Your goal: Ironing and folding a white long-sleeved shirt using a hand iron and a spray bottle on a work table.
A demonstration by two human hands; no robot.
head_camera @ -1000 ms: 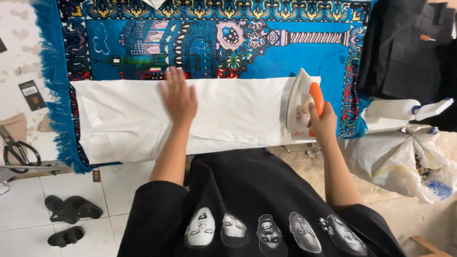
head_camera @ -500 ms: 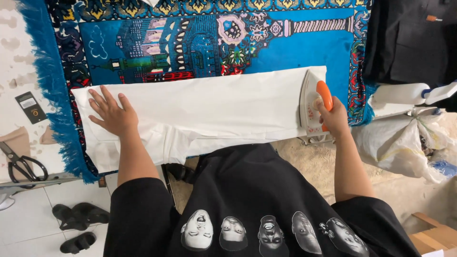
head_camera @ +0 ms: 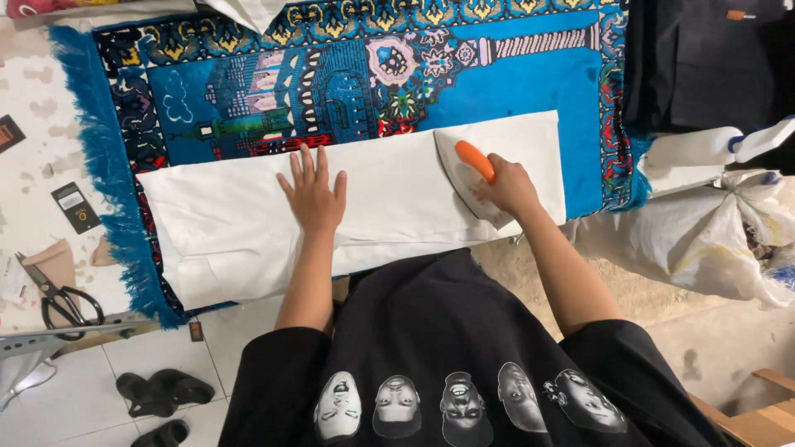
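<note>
My right hand (head_camera: 507, 187) gripped the orange-handled white iron (head_camera: 465, 175) on the folded white cloth (head_camera: 389, 199), right of my flat, open-fingered left hand (head_camera: 315, 194). Lingering risked scorching; sliding left could have burned those fingers.

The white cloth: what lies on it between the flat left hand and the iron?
Nothing: in the head view, only bare white cloth lies between the left hand and the iron.

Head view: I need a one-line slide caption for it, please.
Right hand presses an iron on white cloth while left hand holds it flat.
</note>
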